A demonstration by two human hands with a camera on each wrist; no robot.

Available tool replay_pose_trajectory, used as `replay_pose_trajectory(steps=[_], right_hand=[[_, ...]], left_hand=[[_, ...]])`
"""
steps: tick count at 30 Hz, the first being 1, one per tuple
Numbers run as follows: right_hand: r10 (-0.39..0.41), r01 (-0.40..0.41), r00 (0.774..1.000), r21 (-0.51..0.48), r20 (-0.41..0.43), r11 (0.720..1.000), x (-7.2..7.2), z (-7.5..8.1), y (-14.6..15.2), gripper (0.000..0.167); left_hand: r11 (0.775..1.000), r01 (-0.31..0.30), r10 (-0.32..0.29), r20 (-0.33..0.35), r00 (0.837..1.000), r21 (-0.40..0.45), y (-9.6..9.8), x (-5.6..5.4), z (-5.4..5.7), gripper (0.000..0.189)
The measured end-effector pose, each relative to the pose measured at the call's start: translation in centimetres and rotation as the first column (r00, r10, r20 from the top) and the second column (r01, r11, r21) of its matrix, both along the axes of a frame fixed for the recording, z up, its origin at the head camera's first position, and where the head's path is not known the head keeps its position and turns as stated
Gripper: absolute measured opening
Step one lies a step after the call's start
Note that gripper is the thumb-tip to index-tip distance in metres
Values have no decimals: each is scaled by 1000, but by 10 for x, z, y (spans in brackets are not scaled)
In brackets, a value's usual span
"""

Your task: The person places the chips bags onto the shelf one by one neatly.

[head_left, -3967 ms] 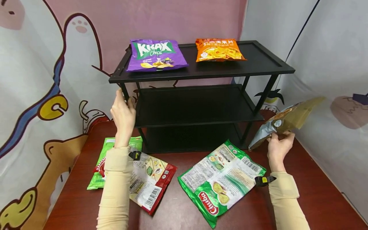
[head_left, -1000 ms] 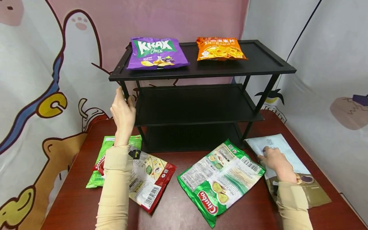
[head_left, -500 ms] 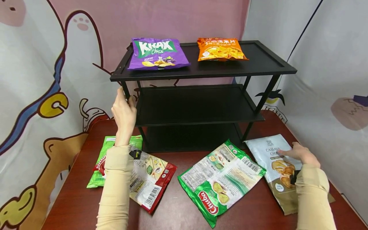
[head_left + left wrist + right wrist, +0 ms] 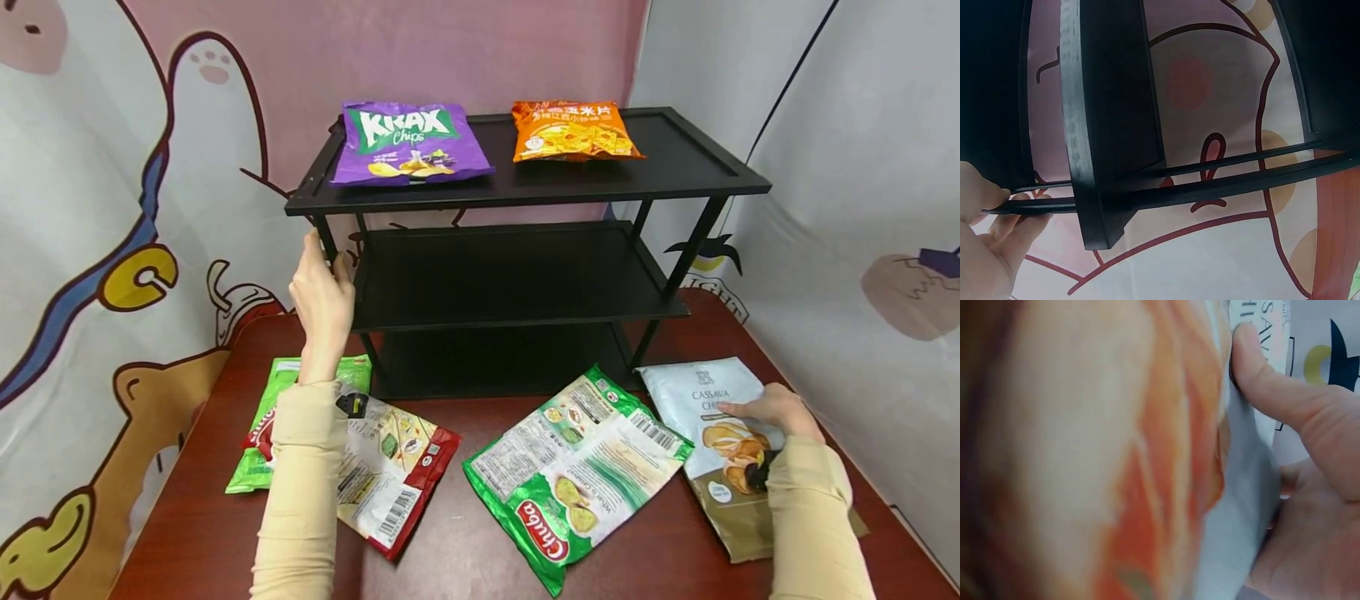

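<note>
My left hand (image 4: pixel 322 292) grips the front left post (image 4: pixel 1041 205) of a black three-tier shelf rack (image 4: pixel 525 193), fingers and thumb around it. On the table at the right lies a pale blue and gold bag of cassava chips (image 4: pixel 731 442), its printed front facing up. My right hand (image 4: pixel 780 410) holds the bag's right edge, thumb on the front; in the right wrist view the thumb (image 4: pixel 1260 369) presses the front while the other fingers are mostly hidden behind it. Beside this bag, a green and white Chuba bag (image 4: pixel 577 475) lies back side up.
On the top shelf are a purple Krax chips bag (image 4: pixel 411 143) and an orange chips bag (image 4: pixel 573 131). Under my left forearm lie a green bag (image 4: pixel 255 467) and a red and cream bag (image 4: pixel 397 467). Printed cloth (image 4: pixel 840 167) hangs around the table.
The cassava chips bag, earlier held up tilted at the right, now lies on the table. My right hand has shifted from its middle to its right edge. My left hand stays on the post.
</note>
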State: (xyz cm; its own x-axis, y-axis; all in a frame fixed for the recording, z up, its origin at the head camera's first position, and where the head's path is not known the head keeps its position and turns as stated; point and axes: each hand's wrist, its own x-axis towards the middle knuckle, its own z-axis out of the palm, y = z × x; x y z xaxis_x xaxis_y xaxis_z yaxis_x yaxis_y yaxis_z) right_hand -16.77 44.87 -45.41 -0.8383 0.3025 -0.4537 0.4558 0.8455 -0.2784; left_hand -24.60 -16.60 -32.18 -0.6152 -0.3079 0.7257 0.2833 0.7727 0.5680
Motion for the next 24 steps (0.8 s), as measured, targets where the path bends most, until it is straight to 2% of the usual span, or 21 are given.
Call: replay_pose_trajectory(steps=[3, 6, 8, 11, 15, 19, 22, 24], right_hand=[[-50, 49, 996, -24, -80, 999, 5, 1, -1, 105], [-120, 110, 979, -71, -166, 991, 11, 3, -4, 93], [-156, 136, 961, -102, -230, 985, 15, 4, -7, 82], [-192, 156, 920, -132, -341, 979, 22, 8, -12, 63], [-224, 172, 847, -150, -483, 974, 30, 18, -22, 46], [-235, 188, 770, -142, -593, 972, 39, 35, -33, 36], [-262, 237, 696, -130, -669, 963, 45, 52, -42, 30], [-317, 288, 641, -165, -699, 944, 49, 64, -47, 29]], left_hand=[[1000, -1, 1, -1, 1000, 2, 0, 0, 0, 26], [1000, 3, -3, 1, 1000, 2, 0, -1, 1, 26], [1000, 3, -3, 3, 1000, -1, 0, -1, 1, 26], [1000, 2, -2, 5, 1000, -4, 0, -1, 2, 27], [1000, 2, -2, -1, 1000, -10, 0, -1, 1, 27], [1000, 3, -3, -3, 1000, -24, 0, 0, 0, 27], [999, 2, -2, -6, 1000, -32, 0, 1, 0, 28], [999, 3, -3, -9, 1000, -32, 0, 1, 0, 28]])
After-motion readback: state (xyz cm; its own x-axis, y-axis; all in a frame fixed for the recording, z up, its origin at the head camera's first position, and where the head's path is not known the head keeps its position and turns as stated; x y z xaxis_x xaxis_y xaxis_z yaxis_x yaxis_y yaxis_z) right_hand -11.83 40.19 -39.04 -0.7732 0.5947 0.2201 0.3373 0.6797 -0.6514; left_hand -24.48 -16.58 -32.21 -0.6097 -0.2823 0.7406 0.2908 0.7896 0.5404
